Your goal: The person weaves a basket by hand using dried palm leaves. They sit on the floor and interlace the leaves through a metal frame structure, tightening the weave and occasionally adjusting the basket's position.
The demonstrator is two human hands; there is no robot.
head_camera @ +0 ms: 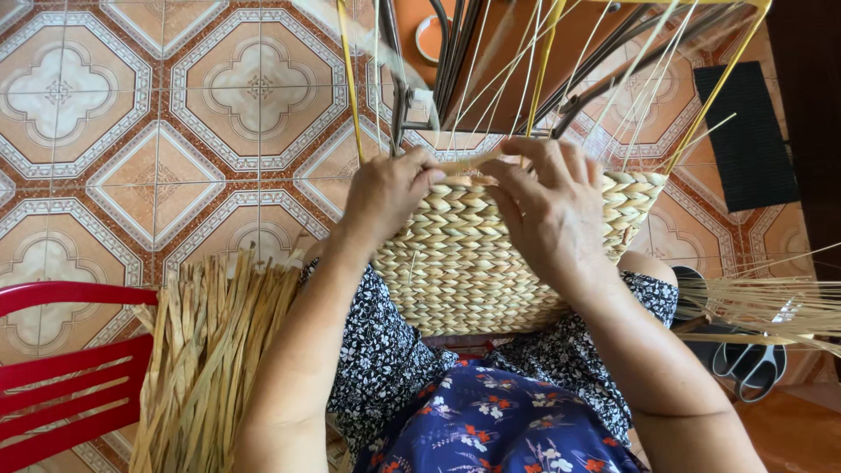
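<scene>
A half-woven straw basket (455, 263) rests on my lap, its braided wall facing me. Thin upright stakes (534, 79) rise from its top edge. My left hand (385, 193) grips the basket's upper rim at the left, fingers curled over a pale straw strand (464, 162). My right hand (547, 206) lies on the rim to the right, its fingers pinching the same strand against the weave. The two hands almost touch at the rim.
A bundle of dried straw strips (206, 350) lies at my left on a red plastic chair (61, 377). Scissors (753, 368) and more loose strands (771, 302) lie to the right. A black mat (745, 131) sits on the patterned tile floor (158, 114).
</scene>
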